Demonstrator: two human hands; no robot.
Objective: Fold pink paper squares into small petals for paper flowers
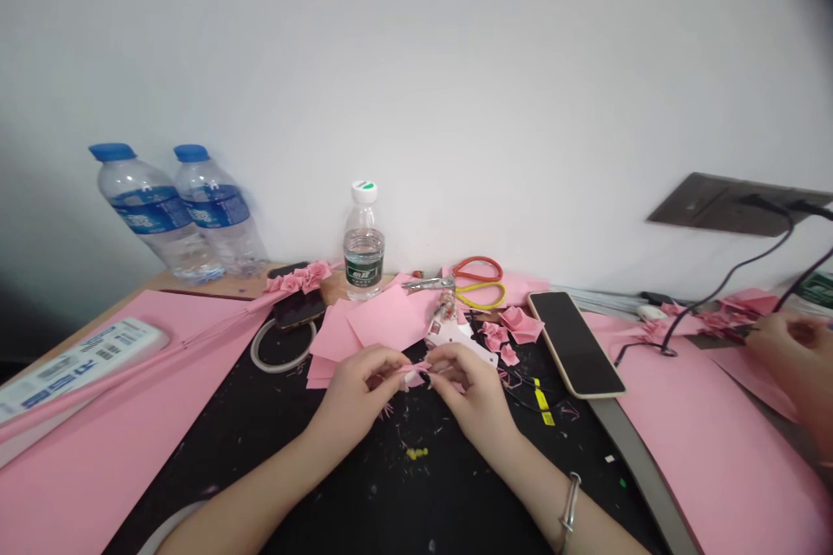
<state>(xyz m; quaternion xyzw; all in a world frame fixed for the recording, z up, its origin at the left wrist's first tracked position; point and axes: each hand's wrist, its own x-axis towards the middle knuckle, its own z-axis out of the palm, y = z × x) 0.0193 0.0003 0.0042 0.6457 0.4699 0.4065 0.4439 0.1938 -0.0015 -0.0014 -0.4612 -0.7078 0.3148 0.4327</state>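
Pink paper piece point(422, 367) was at the middle of the scene, held above a black work surface point(416, 503) and pinched by the fingertips of both hands, the left hand point(364, 381) at its left end and the right hand point(469, 381) at its right. Fingers covered much of it, so how far it had been shaped could not be told. Work looked partly done: loose pink blossoms point(521, 325) lay to the right, seemingly formed, and a blossom cluster point(299, 279) topped a long pink stem on the left. Flat pink sheets point(389, 319) just beyond the hands appeared still unworked. Scissors point(482, 282) with one red and one yellow handle rested on the far side, near a small water bottle point(364, 247). A phone point(576, 345) lay to the right, a pale ring point(256, 355) to the left. Two large bottles point(153, 212) stood at far left against a plain white wall point(455, 87), which bore a dark socket plate point(703, 201) at right. Below that, another person's hand point(790, 355) reached among more pink paper.
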